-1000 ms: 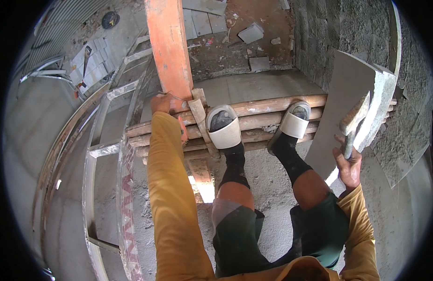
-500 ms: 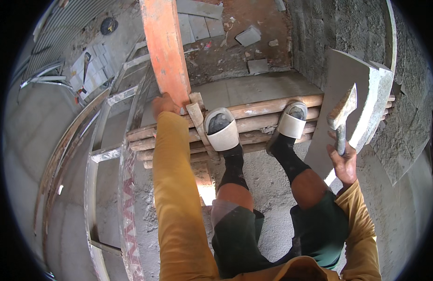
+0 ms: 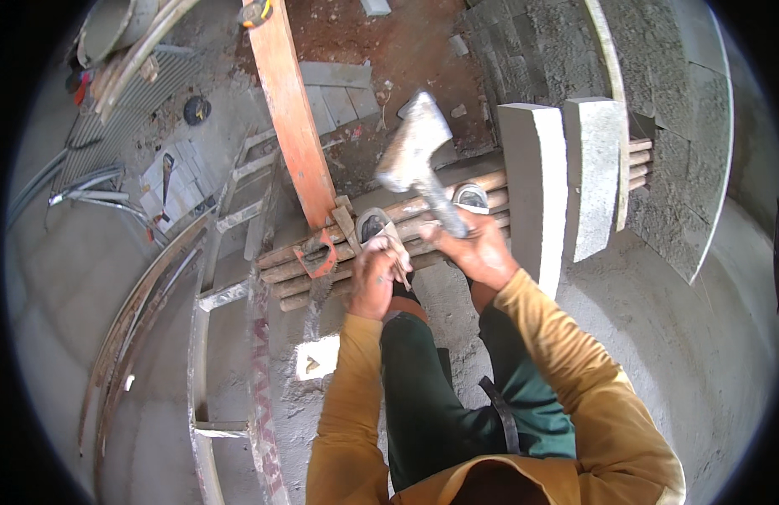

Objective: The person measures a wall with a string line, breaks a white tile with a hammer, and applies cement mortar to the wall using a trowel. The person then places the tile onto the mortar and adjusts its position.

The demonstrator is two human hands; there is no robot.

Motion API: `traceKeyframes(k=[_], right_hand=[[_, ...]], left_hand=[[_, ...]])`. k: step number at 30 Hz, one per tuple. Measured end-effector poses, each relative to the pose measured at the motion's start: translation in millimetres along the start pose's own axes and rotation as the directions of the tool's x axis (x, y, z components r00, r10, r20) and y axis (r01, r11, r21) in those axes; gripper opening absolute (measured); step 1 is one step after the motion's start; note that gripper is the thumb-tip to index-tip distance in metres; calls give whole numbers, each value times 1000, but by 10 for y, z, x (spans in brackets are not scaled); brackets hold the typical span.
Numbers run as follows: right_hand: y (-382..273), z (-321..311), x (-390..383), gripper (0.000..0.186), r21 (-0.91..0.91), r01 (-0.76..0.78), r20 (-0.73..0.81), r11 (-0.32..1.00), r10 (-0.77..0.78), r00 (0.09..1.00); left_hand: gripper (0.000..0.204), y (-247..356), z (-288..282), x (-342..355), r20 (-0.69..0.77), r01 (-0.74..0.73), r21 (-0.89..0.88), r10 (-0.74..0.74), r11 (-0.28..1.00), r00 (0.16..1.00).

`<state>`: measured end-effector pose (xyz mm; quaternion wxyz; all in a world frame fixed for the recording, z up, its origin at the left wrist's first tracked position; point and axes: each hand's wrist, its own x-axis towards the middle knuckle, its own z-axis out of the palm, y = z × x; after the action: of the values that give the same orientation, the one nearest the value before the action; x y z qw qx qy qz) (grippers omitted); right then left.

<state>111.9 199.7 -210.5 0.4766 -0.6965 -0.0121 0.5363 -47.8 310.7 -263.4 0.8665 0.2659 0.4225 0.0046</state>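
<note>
Hatchet-like tool (image 3: 414,147): in the head view, over the wooden poles (image 3: 297,299), tilted, motion-blurred.
Right hand (image 3: 478,252): wrapped around the tool's handle.
Left hand (image 3: 375,278): fingers curled, near the right; cannot tell whether it grips anything.
Orange handsaw handle (image 3: 324,263): beside the poles' left part.
Orange beam (image 3: 292,114): carries a tape measure (image 3: 256,13).
Pale slabs (image 3: 532,194): on the right.

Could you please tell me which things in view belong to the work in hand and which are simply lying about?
Seemingly in use:
grey-handled, pale-headed hammer-like tool, in the right hand
brown round wooden poles, underfoot
orange-handled saw, on the poles

Probably just lying about:
pale, stained ladder
grey corrugated sheet
round black object, upper left
</note>
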Motion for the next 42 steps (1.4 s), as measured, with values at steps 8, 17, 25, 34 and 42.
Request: traceKeyframes(k=[8,17,25,34,42], right_hand=[[-378,140,-882,22,56,-168,73,984,164,984],[-528,27,-1713,41,-238,24,-175,971,-68,982],[-622,-73,-2213,45,-319,-133,-209,938,67,976],[-667,211,-2496,55,-173,-175,-143,969,151,978],[-707,341,-2557,64,-441,-30,1,897,34,999]], left_hand=[[25,199,791,-1019,164,230,74,-240,970,957],[26,207,1039,-1745,118,360,130,-375,924,919],[27,381,949,-1883,-86,315,153,-305,937,948],[21,484,1056,-2013,-212,339,21,-327,941,921],[40,421,1271,-1938,-29,77,554,-74,829,997]])
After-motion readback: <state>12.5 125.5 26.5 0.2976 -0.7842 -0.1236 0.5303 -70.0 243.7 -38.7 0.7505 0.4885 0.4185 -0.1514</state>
